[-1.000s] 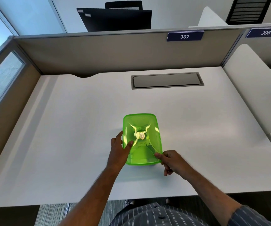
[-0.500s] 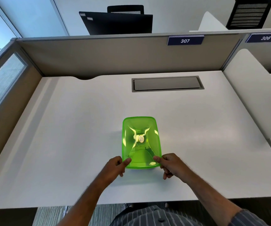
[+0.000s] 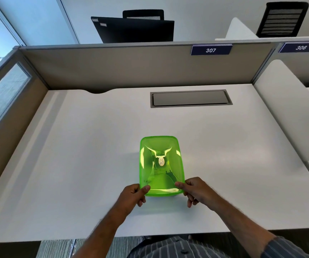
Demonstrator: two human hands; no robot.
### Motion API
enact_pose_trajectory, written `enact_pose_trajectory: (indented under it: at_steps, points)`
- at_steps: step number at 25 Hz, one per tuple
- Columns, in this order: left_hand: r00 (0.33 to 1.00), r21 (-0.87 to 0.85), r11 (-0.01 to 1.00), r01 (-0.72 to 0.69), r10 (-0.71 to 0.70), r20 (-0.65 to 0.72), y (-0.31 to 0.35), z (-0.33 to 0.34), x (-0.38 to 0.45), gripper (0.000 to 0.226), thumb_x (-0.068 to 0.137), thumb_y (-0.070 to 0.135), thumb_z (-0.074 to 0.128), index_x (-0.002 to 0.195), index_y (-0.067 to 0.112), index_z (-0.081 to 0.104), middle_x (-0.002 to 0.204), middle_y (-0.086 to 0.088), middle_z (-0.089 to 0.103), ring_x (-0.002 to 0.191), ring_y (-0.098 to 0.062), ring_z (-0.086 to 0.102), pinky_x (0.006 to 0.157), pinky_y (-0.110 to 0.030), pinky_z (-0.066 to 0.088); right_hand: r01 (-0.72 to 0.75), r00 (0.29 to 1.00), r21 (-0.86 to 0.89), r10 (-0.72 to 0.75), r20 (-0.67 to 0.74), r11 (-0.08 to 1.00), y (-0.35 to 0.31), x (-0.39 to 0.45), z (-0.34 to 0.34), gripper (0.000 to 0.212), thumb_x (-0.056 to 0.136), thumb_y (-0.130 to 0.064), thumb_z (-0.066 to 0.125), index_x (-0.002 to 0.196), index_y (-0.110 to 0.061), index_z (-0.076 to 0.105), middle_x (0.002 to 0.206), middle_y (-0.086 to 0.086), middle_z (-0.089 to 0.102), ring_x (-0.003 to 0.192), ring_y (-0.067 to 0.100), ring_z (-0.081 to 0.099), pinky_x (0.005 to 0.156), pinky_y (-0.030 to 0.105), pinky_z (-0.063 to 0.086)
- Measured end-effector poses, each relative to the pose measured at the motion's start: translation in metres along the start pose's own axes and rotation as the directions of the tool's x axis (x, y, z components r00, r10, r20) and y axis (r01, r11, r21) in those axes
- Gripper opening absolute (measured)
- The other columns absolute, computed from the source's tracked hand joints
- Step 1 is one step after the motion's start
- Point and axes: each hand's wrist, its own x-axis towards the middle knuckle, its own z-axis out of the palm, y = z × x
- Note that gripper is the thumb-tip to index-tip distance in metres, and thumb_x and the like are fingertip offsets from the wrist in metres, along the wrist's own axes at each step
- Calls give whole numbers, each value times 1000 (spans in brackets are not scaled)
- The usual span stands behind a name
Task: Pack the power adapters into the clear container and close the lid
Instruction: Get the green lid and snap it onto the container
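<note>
A translucent green lid (image 3: 161,164) covers the container on the white desk (image 3: 75,155), a little in front of my body. The container's body is hidden beneath the lid, and faint shapes show through the plastic. My left hand (image 3: 133,195) pinches the lid's near left corner, thumb on top. My right hand (image 3: 194,190) pinches the near right corner the same way. No power adapter lies loose on the desk.
A grey cable hatch (image 3: 191,98) is set into the desk at the back. Beige partition walls (image 3: 112,67) close off the back and left, and a white divider (image 3: 289,118) stands on the right. The desk's front edge runs just below my forearms.
My left hand slid from the lid's left side down to its near left corner. My right hand stayed at the near right corner. The lid now sits flatter.
</note>
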Motion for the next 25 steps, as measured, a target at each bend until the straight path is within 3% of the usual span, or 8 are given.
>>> enact_pose_trajectory:
  at_steps: [3, 6, 14, 17, 19, 21, 23, 25]
  points:
    - [1000, 5, 1000, -4, 4, 3, -3, 0, 0, 72, 60, 75, 77, 78, 7, 63, 64, -9, 70, 54, -17, 57, 58, -22, 47, 0, 1000, 0, 0, 4, 1000, -1, 0, 0, 52, 87, -53, 72, 73, -5, 58, 46, 9, 49, 45, 27, 63, 43, 23, 38]
    - [1000, 7, 1000, -8, 8, 14, -8, -2, 1, 59, 69, 66, 76, 74, 9, 61, 66, -11, 71, 57, -19, 58, 65, -30, 48, 5, 1000, 6, -5, 7, 1000, -1, 0, 1, 50, 88, -50, 72, 72, -5, 58, 47, 10, 48, 44, 27, 63, 43, 24, 38]
    - [995, 175, 984, -35, 17, 102, 3, -11, 4, 49, 93, 52, 65, 70, 8, 61, 61, -8, 67, 55, -16, 56, 60, -26, 48, 38, 998, -80, -34, 47, 996, -5, -1, -4, 52, 91, -54, 66, 73, -6, 58, 49, 8, 56, 50, 27, 68, 44, 25, 43]
    - [998, 174, 984, -39, 46, -33, 15, -22, 27, 52, 100, 53, 54, 74, 8, 56, 63, -5, 63, 53, -17, 55, 53, -30, 46, 78, 997, -110, -79, -5, 991, -14, 6, -12, 57, 89, -67, 57, 77, -12, 53, 61, 8, 58, 52, 26, 67, 43, 26, 44]
    - [984, 174, 984, -46, 74, -162, 28, -24, 50, 43, 102, 50, 50, 85, 10, 53, 72, -2, 63, 54, -17, 54, 51, -32, 45, 100, 987, -109, -113, -117, 989, -26, 19, -17, 54, 94, -65, 52, 83, -12, 50, 72, 8, 59, 54, 23, 64, 43, 27, 44]
    - [974, 196, 979, -57, 98, -203, 48, -21, 74, 32, 104, 47, 49, 95, 17, 53, 84, -2, 63, 62, -18, 57, 51, -29, 45, 121, 965, -135, -148, -215, 983, -42, 37, -19, 47, 98, -59, 48, 91, -13, 49, 77, 8, 59, 56, 20, 61, 42, 29, 44]
    - [966, 240, 969, -59, 116, -230, 70, -18, 97, 32, 103, 50, 49, 107, 18, 54, 96, -5, 65, 78, -22, 62, 61, -33, 50, 121, 949, -165, -163, -271, 979, -60, 58, -20, 45, 99, -60, 46, 97, -15, 49, 75, 6, 58, 58, 19, 58, 44, 29, 44]
    - [959, 325, 945, -28, 117, -258, 86, -18, 119, 42, 101, 55, 48, 115, 16, 56, 110, -9, 66, 96, -28, 65, 81, -40, 54, 130, 934, -180, -181, -309, 975, -76, 78, -21, 46, 96, -64, 45, 99, -18, 47, 73, 3, 58, 62, 20, 57, 53, 33, 47]
